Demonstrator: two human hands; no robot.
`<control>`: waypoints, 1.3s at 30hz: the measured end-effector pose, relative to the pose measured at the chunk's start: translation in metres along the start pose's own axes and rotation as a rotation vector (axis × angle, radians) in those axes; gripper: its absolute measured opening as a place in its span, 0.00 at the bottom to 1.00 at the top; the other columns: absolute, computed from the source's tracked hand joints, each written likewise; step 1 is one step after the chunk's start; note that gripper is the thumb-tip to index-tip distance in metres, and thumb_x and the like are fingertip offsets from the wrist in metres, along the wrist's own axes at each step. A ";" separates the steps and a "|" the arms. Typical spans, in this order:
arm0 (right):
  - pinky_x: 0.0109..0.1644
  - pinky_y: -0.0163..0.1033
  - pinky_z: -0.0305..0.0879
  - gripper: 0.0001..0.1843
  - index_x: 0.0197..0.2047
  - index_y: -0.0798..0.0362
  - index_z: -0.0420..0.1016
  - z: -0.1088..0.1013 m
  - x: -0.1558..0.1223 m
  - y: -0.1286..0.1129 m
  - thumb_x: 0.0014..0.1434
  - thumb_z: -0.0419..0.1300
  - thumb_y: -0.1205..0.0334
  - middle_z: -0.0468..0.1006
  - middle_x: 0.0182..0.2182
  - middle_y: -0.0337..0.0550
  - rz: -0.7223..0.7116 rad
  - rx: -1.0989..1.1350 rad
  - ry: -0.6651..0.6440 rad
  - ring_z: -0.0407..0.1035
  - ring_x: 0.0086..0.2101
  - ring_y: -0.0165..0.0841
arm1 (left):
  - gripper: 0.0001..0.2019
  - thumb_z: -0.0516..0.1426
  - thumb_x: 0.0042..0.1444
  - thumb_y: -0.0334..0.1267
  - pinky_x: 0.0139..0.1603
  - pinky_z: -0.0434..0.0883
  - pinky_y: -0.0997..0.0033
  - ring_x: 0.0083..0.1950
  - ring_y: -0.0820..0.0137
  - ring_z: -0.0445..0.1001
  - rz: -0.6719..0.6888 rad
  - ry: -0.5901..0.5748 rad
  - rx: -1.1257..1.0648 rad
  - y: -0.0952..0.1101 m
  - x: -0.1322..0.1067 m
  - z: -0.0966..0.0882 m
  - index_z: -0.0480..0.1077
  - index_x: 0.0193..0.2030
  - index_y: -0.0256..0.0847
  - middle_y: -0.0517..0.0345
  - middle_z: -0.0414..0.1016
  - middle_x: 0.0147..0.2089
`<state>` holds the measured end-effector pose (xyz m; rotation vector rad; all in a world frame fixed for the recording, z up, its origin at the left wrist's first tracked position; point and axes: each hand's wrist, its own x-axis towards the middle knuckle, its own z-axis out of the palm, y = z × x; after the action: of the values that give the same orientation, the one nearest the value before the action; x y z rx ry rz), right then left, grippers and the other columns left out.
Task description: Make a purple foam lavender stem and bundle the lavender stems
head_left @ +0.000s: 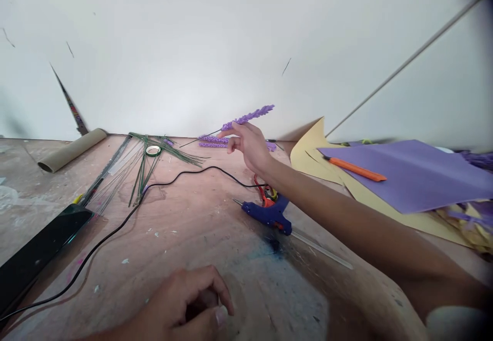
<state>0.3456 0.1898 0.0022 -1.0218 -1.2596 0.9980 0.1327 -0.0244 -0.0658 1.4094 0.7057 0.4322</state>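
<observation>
My right hand (pixel 248 146) reaches far across the wooden table (pixel 185 238) and pinches the thin stem of a purple paper lavender sprig (pixel 250 116), held tilted above the table's back edge. Other finished purple sprigs (pixel 212 141) lie on the table just behind the hand. My left hand (pixel 188 305) rests near the front edge with its fingers curled in; what is in them, if anything, is hidden. A blue glue gun (pixel 269 213) lies under my right forearm, its black cord (pixel 115 233) running off to the left.
Green floral wires (pixel 154 158) and a roll of green tape (pixel 153 150) lie at the back left, beside a cardboard tube (pixel 71 150). A black flat object (pixel 36 251) is at the left edge. Purple (pixel 416 174) and yellow (pixel 311 151) sheets with an orange cutter (pixel 356 169) lie at the right.
</observation>
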 end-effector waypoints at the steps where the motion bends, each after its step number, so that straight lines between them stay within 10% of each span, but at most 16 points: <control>1: 0.23 0.33 0.65 0.14 0.32 0.51 0.59 -0.002 0.009 0.007 0.72 0.55 0.60 0.81 0.29 0.40 0.020 -0.028 0.008 0.64 0.17 0.24 | 0.26 0.54 0.61 0.64 0.24 0.49 0.75 0.23 0.77 0.55 -0.001 -0.005 0.015 0.000 0.000 0.000 0.68 0.39 0.38 0.67 0.58 0.23; 10: 0.45 0.43 0.77 0.17 0.55 0.57 0.74 -0.068 0.041 0.038 0.70 0.60 0.54 0.78 0.47 0.47 0.265 -0.479 -0.055 0.76 0.42 0.34 | 0.17 0.56 0.63 0.54 0.23 0.51 0.77 0.23 0.77 0.56 0.059 -0.061 0.068 -0.002 0.005 -0.005 0.67 0.38 0.39 0.66 0.60 0.23; 22: 0.56 0.52 0.73 0.18 0.58 0.54 0.73 -0.090 0.065 0.052 0.69 0.61 0.56 0.74 0.56 0.50 -0.040 -1.304 -0.322 0.73 0.52 0.40 | 0.14 0.51 0.67 0.48 0.22 0.52 0.78 0.23 0.76 0.56 0.234 -0.101 0.207 -0.017 0.009 -0.006 0.65 0.36 0.40 0.65 0.58 0.23; 29: 0.54 0.49 0.70 0.14 0.46 0.57 0.75 -0.086 0.070 0.027 0.69 0.59 0.53 0.75 0.51 0.49 -0.248 -1.234 -0.186 0.72 0.46 0.38 | 0.16 0.52 0.65 0.48 0.23 0.53 0.79 0.23 0.76 0.58 0.225 -0.088 0.210 -0.012 0.011 -0.004 0.63 0.31 0.40 0.63 0.60 0.22; 35: 0.37 0.40 0.73 0.35 0.40 0.54 0.70 -0.075 0.088 0.001 0.75 0.28 0.45 0.73 0.37 0.49 -0.318 -0.875 0.161 0.71 0.34 0.34 | 0.20 0.52 0.63 0.55 0.22 0.52 0.78 0.21 0.77 0.55 0.175 -0.112 0.214 -0.011 0.015 -0.003 0.60 0.29 0.41 0.65 0.57 0.21; 39: 0.33 0.40 0.75 0.26 0.45 0.56 0.71 -0.086 0.100 0.007 0.75 0.43 0.43 0.75 0.34 0.45 -0.213 -0.786 0.210 0.72 0.29 0.32 | 0.25 0.52 0.62 0.62 0.23 0.50 0.78 0.23 0.77 0.54 0.130 -0.109 0.211 -0.012 0.015 -0.003 0.60 0.28 0.41 0.65 0.56 0.22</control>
<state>0.4367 0.2843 0.0170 -1.4955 -1.5769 0.1955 0.1401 -0.0140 -0.0807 1.6718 0.5860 0.3872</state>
